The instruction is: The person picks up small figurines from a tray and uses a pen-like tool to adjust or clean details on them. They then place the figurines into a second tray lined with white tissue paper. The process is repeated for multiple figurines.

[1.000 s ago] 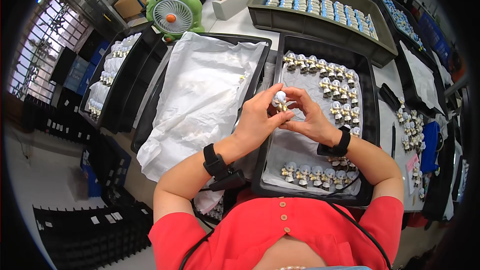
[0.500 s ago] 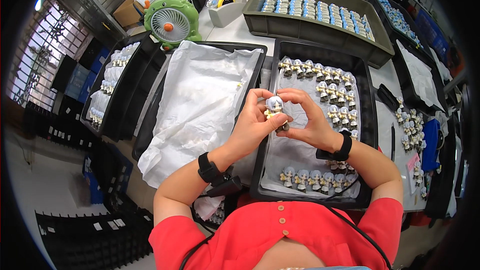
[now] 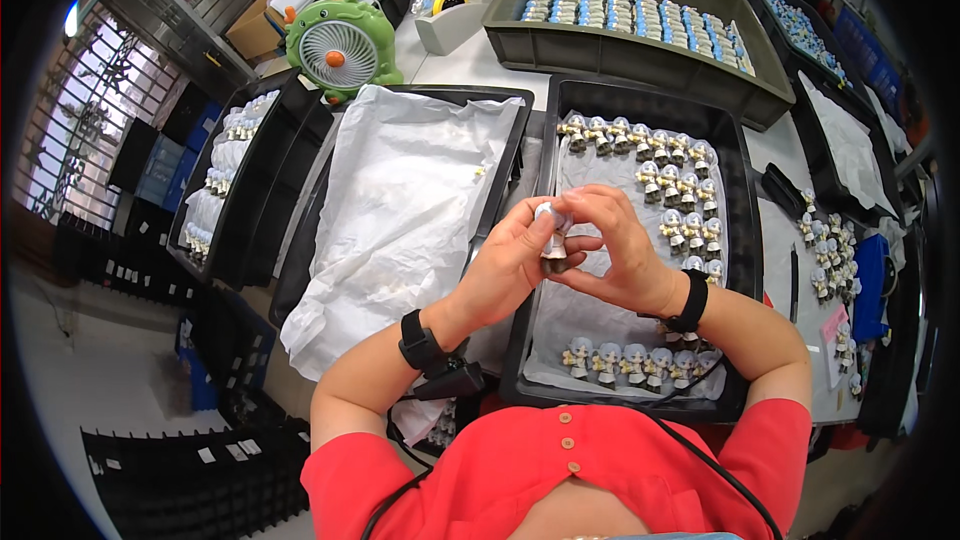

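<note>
Over the left edge of a black rectangular tray (image 3: 650,100), a small silver-haired, white-robed figurine (image 3: 554,242) is being grasped by the left hand's (image 3: 508,258) fingers, its long axis being held near-upright, head uppermost; whether the right hand's (image 3: 632,252) curled fingers are being clenched on it cannot be told.

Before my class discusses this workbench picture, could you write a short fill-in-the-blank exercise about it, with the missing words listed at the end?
The left hand holds exactly ____ figurine. The person's buttoned shirt is ____. In the picture, the desk fan stands to the ____ of the olive tray.

Missing words: one; red; left.
</note>
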A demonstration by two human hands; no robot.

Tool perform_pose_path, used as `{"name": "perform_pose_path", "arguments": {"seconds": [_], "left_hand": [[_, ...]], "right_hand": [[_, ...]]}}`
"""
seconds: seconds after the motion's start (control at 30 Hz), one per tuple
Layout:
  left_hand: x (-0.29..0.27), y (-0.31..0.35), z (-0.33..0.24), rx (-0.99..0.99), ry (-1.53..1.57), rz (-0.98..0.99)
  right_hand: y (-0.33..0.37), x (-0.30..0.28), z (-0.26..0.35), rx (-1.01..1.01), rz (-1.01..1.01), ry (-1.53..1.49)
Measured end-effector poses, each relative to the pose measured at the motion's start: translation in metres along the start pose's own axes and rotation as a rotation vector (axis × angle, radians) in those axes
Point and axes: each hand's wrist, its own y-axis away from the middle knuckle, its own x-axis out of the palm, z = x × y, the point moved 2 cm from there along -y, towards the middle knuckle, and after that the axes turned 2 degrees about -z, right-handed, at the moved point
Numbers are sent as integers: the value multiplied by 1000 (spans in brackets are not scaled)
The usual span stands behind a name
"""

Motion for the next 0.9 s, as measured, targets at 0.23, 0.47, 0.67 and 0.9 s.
{"name": "perform_pose_path", "arguments": {"seconds": [0.23,0.47,0.67,0.9], "left_hand": [[3,-2,-3,-15,84,46],[0,-3,-4,9,38,37],[-5,-2,-3,5,68,43],[-9,-1,-1,43,120,61]], "right_hand": [[-1,-4,-4,231,11,-189],[1,-3,-12,274,52,-194],[-4,-2,-15,213,74,-205],[-9,-4,-20,237,171,-230]]}}
